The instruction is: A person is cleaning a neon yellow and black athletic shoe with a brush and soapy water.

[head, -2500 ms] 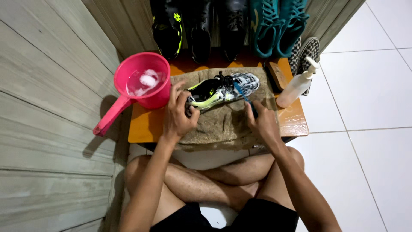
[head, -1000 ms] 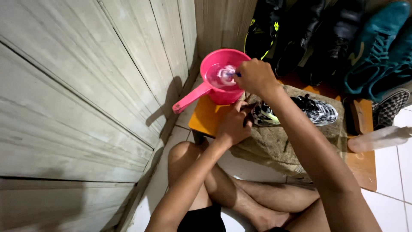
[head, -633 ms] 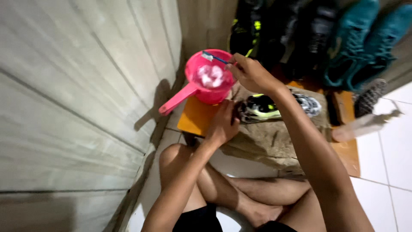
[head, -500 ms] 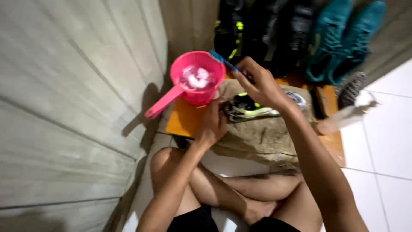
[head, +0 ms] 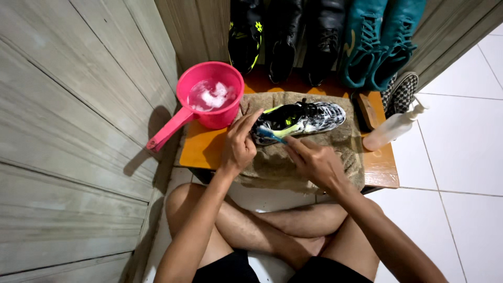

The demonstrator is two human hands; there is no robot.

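Observation:
A black, white and yellow-green sports shoe [head: 301, 117] lies on its side on a brown towel [head: 314, 154] spread over a low wooden table [head: 201, 149]. My left hand [head: 238, 144] steadies the shoe's heel end, fingers resting on it. My right hand [head: 314, 160] grips a small blue brush [head: 270, 134], whose head touches the shoe's side near the heel. A pink dipper [head: 209, 99] with soapy water stands on the table's left side.
Several shoes, black [head: 285, 36] and teal [head: 380, 39], stand in a row behind the table against a wooden wall [head: 68, 131]. A white pump bottle [head: 393, 128] and a wooden brush [head: 367, 111] lie at the table's right. My crossed legs are below.
My right hand lifted the brush from the pink dipper and carried it back down onto the shoe. The view swung back to centre on the table.

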